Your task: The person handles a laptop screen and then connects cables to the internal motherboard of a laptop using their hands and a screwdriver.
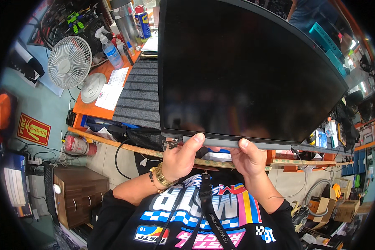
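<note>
Both your hands, left hand (pixel 180 158) and right hand (pixel 250 158), grip the flat black laptop display panel (pixel 246 71) by its grey bottom edge, in front of you, partly hiding the dark-grey ribbed mat (pixel 134 93). Looks like a handling/check step; next move wants even support, sparing the exposed metal hinge (pixel 170 144).

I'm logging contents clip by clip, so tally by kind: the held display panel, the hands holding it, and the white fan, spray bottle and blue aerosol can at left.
Black flat rectangular display panel: 1
Bare hands, left hand and right hand: 2
White round desk fan: 1
Clear plastic spray bottle: 1
Blue red-capped aerosol can: 1
Total: 6
</note>
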`<state>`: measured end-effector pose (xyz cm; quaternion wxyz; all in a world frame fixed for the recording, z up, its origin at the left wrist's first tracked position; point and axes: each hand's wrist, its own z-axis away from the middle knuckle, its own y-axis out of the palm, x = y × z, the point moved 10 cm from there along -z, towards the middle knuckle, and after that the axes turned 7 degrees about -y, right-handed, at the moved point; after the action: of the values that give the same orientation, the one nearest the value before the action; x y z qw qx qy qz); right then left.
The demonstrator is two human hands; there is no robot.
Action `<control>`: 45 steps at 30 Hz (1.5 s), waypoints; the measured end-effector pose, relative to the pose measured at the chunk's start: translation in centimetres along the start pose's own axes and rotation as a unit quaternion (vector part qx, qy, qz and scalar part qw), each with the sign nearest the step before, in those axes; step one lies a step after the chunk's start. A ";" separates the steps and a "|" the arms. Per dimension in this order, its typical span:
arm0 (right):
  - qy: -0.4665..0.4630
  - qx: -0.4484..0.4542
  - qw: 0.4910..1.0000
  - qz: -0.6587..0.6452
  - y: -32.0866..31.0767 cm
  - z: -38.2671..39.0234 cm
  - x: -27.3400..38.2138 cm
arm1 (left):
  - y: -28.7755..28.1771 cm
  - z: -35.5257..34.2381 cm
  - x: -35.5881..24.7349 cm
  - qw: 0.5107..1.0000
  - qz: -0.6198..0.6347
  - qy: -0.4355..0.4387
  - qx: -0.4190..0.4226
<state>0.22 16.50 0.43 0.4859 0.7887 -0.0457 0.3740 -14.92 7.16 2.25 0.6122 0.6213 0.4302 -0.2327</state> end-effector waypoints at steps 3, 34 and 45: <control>0.010 0.043 0.999 0.014 -0.1 -0.3 0.0 | 0.1 -0.3 -0.3 0.999 -0.052 -0.004 0.014; 0.120 -0.162 0.976 0.084 0.0 -1.6 2.4 | -0.6 -1.8 -2.8 0.965 0.213 -0.140 0.057; 0.086 -0.112 0.984 0.110 0.9 -1.7 3.1 | -0.4 -2.4 -4.2 0.978 0.158 -0.132 0.028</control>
<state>1.13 18.30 3.48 0.5290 0.6846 -0.1316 0.4839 -18.05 8.39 5.82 0.6748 0.6624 0.2350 -0.2253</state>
